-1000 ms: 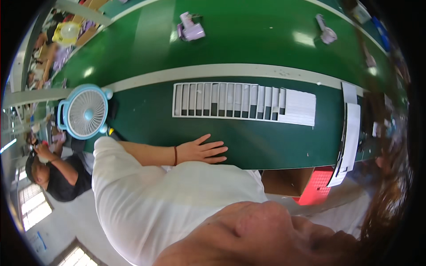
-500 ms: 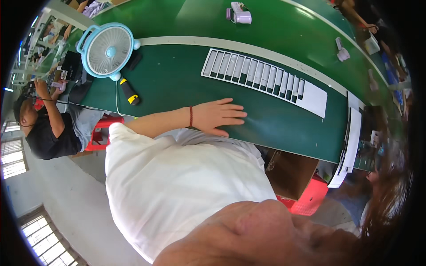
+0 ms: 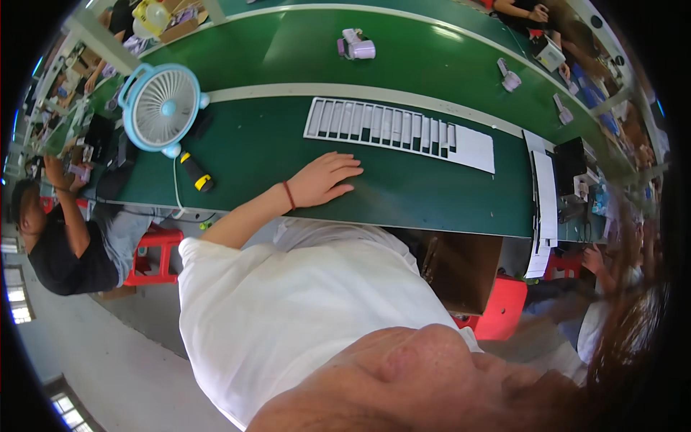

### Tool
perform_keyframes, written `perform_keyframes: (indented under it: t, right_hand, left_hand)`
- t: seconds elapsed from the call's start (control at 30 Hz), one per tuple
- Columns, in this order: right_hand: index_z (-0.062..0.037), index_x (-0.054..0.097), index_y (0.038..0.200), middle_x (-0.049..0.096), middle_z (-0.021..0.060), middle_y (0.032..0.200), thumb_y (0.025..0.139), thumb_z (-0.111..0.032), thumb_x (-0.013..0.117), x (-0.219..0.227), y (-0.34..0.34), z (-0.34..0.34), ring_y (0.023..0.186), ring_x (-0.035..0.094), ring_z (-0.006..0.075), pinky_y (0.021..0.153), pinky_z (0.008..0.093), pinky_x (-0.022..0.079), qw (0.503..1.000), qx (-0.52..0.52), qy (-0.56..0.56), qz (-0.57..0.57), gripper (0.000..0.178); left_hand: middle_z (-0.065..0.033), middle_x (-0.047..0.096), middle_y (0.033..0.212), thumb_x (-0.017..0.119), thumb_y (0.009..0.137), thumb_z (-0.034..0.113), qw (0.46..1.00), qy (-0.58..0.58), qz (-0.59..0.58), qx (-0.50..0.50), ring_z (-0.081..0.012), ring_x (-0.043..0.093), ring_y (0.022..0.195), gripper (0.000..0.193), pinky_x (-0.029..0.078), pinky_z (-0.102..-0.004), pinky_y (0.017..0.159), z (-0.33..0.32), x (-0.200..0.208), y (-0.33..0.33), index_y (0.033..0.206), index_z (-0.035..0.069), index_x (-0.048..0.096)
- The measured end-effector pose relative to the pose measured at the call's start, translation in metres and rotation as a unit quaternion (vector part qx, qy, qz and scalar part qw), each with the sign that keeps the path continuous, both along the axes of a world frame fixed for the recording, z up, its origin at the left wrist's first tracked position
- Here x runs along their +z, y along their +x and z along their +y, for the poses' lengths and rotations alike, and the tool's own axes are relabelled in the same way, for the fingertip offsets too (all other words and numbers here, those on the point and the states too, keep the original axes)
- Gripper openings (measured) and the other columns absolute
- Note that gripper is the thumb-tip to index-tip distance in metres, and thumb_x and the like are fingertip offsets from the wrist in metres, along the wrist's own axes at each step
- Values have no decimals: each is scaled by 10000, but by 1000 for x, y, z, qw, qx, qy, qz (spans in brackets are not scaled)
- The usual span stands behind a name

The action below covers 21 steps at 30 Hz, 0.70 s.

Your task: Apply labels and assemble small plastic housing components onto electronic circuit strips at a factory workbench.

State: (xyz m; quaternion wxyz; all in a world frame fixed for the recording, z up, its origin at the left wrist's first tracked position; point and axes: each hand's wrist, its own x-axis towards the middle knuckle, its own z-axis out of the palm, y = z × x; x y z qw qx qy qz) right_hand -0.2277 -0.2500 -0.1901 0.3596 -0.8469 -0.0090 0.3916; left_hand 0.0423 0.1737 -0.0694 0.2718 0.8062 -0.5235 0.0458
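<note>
My left hand (image 3: 329,178) lies palm down on the dark green tabletop (image 3: 425,194), close to its front edge. Its fingers are extended, with the thumb apart, and nothing is in it. A red cord circles the wrist. Just beyond the fingers, a white slotted frame (image 3: 381,147) with a row of narrow strips rests on the table, its right end a plain white panel. A black tool with yellow bands (image 3: 197,173) lies to the left, beside a light blue fan (image 3: 164,108). My right hand is out of view.
Lilac hair dryers (image 3: 358,47) lie on the green surface behind a pale rail (image 3: 281,89). Long white strips (image 3: 545,201) overhang the table's right end. Below is a cardboard box (image 3: 464,273) near a red stool (image 3: 504,309). A co-worker (image 3: 72,241) sits at left.
The view has shifted, so the table and its items appear further left. My left hand has drawn back toward the left, and its fingers are closer together.
</note>
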Motion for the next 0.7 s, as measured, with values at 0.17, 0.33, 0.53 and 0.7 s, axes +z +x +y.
perform_keyframes:
  t: [0.17,0.33,0.53,0.7]
  right_hand:
    - [-20,734,1108,762,138,900,1007,-242,605,51,3,3,829,714,292,773,411,572,999,-23,18,16,275]
    - [-18,734,1128,763,137,906,1016,-240,600,113,6,11,830,713,288,774,409,573,998,-39,35,43,283]
    - [-16,688,1163,735,122,879,1018,3,538,184,128,53,814,715,141,726,284,569,928,-162,201,-268,210]
    - [-33,694,1194,722,81,918,993,27,586,164,205,91,773,688,134,702,259,549,905,-133,258,-309,235]
  left_hand:
    - [-129,620,1392,686,971,243,1000,-5,-24,-16,-334,546,1337,414,422,-483,1140,-5,13,12,1350,85,635]
    - [-136,662,1248,725,898,182,987,-87,-122,65,-350,613,1190,384,490,-466,1042,-52,57,95,1263,84,657]
    - [-137,606,1349,673,869,105,912,-41,-255,319,-360,558,1279,573,449,-567,1085,-117,32,255,1430,106,555]
    - [-149,587,1188,736,807,92,907,102,-214,347,-351,601,1112,668,512,-527,1008,-157,3,305,1440,216,560]
